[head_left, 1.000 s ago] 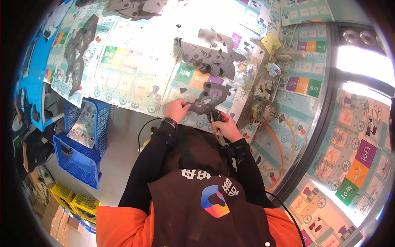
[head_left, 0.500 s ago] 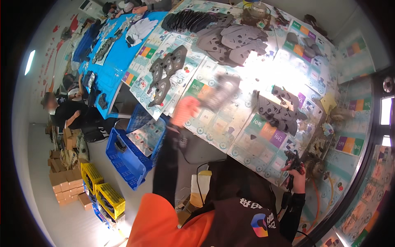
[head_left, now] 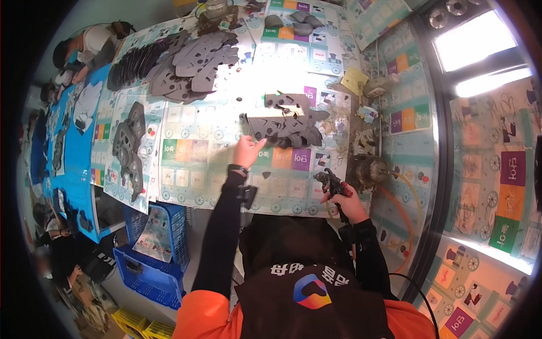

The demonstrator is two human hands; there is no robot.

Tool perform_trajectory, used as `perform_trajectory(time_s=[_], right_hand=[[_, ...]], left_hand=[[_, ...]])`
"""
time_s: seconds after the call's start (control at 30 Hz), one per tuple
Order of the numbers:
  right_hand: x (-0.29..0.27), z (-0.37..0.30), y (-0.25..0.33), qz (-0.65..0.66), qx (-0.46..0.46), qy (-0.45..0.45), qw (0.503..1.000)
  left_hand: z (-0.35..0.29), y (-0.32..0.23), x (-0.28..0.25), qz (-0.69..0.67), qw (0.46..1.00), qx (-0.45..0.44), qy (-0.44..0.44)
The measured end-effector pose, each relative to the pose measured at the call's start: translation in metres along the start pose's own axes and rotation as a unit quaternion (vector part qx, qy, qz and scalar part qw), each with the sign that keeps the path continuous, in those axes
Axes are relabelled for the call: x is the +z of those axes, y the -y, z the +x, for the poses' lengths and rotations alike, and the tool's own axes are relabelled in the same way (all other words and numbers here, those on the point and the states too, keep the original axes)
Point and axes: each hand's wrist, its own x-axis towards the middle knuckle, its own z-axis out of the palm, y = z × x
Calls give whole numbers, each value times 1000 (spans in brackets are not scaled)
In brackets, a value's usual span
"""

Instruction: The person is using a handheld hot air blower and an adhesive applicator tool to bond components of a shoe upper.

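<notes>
My left hand (head_left: 247, 152) is over the table with its fingers apart and nothing visible in them. Its fingertips are just short of a pile of dark grey, perforated foam-like pieces (head_left: 285, 127); whether they touch cannot be made out. At the table's near right edge, my right hand (head_left: 351, 204) is wrapped round a dark spray gun (head_left: 332, 182) with a hose attached. Farther left, more grey pieces with holes (head_left: 131, 144) lie overlapping in a line. Some of the pile is washed out by glare.
Fanned grey sheets (head_left: 195, 62) and a row of black pieces (head_left: 132, 65) cover the far left. A small metal pot-like machine (head_left: 372, 168) sits by the right wall. Blue crates (head_left: 149, 271) stand below the table's left side. Other people (head_left: 93, 45) work at a blue table.
The view has swung right. My left hand, which carried a blurred grey piece, has let it go and is now beside the pile. My right hand still grips the spray gun.
</notes>
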Motion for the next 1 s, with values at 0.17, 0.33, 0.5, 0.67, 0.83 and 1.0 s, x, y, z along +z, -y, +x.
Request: perform_trajectory(time_s=[0.17, 0.33, 0.5, 0.67, 0.83, 1.0], right_hand=[[-4, -19, 0, 18, -13, -59, 998], [-14, -28, -16, 31, -28, -72, 997], [-23, -30, -24, 45, -6, -84, 995], [-24, -19, -21, 41, -4, -61, 997], [-16, -11, -20, 10, 23, -31, 999], [-10, -2, -31, -20, 19, 22, 999]], left_hand=[[33, -22, 32, 88, 962, -68, -249], [36, -37, 12, 50, 986, -80, -138], [-23, -95, -96, -96, 974, 79, -189], [-77, -99, -76, -111, 962, 106, 228], [-87, -43, 30, 228, 951, 206, 40], [-154, 9, 33, 255, 963, -30, 80]])
